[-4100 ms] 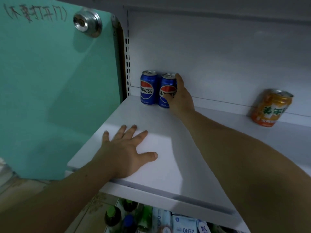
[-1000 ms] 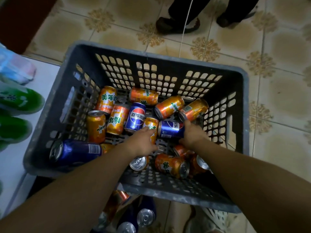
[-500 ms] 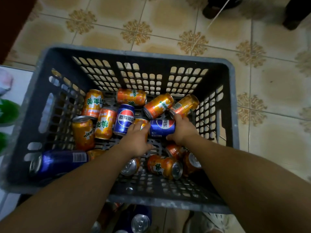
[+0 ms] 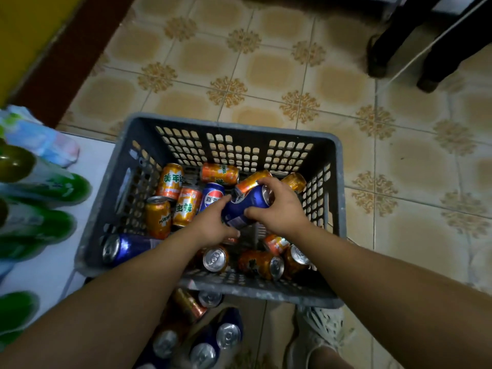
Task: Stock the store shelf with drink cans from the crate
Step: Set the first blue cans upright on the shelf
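Observation:
The grey plastic crate [image 4: 337,209] stands on the tiled floor below me and holds several orange cans [image 4: 170,181] and blue cans lying loose. Both hands reach into it and grip one blue Pepsi can [image 4: 243,205], tilted and raised a little above the others. My left hand [image 4: 211,223] closes around its lower end. My right hand [image 4: 281,209] wraps its upper end near the lid. A second blue Pepsi can [image 4: 211,195] lies just left of it, and a third blue can [image 4: 127,247] rests in the near left corner.
Green bottles [image 4: 42,187] and wrapped packs lie on a white low shelf [image 4: 90,166] at the left. More cans [image 4: 213,339] sit under the crate's near edge. My shoe [image 4: 319,331] is beside them. Another person's dark legs [image 4: 415,41] stand at the far right.
The view went from the shelf down to the crate. In the last second my right hand lifted the blue can off the pile and my left hand closed on its other end.

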A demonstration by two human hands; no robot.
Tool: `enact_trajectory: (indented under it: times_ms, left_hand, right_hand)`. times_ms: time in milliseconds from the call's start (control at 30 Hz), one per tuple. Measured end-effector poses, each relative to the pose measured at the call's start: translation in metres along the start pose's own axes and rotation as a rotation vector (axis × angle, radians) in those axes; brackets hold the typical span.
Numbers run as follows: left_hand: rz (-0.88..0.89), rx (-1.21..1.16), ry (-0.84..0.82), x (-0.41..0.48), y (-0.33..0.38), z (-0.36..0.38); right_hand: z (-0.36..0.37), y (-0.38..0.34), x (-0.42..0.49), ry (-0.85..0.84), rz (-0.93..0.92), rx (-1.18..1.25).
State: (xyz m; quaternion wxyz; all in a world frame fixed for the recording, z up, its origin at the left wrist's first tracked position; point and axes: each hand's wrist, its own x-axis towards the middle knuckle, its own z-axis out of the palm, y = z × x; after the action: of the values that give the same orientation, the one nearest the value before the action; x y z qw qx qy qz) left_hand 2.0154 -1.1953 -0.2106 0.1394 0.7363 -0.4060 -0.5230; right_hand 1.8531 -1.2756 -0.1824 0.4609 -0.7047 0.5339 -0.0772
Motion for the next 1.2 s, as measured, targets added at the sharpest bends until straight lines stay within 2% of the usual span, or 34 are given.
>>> enact_trajectory:
  times_ms: [367,533,600,733,800,967,1100,1200]
  left_hand:
    - [0.168,-0.256,0.313,-0.143,0.073,-0.056]
    - [0.246,-0.375,0.444,-0.221,0.106,-0.075]
    - [0.266,-0.421,0.438,-0.254,0.112,-0.082]
    - [0.309,-0.688,0.292,-0.321,0.121,-0.105]
    - [0.341,-0.666,0.295,-0.353,0.126,-0.115]
    - [0.434,-0.58,0.591,-0.443,0.133,-0.134]
    - [0.494,-0.546,0.812,-0.51,0.118,-0.146]
    - [0.51,-0.562,0.849,-0.565,0.099,-0.154]
  right_hand:
    - [-0.068,-0.141,-0.082,0.058,-0.159,0.254]
    - [-0.092,-0.203,-0.129,-0.018,-0.222,0.444]
    - [-0.102,-0.227,-0.151,-0.033,-0.254,0.455]
    - [-0.119,-0.273,-0.194,-0.095,-0.324,0.505]
    - [-0.122,-0.296,-0.216,-0.133,-0.381,0.507]
    - [-0.116,-0.368,-0.28,-0.229,-0.53,0.429]
    - [-0.098,-0.424,-0.337,-0.234,-0.637,0.358]
    - [-0.082,-0.456,-0.381,-0.245,-0.717,0.38]
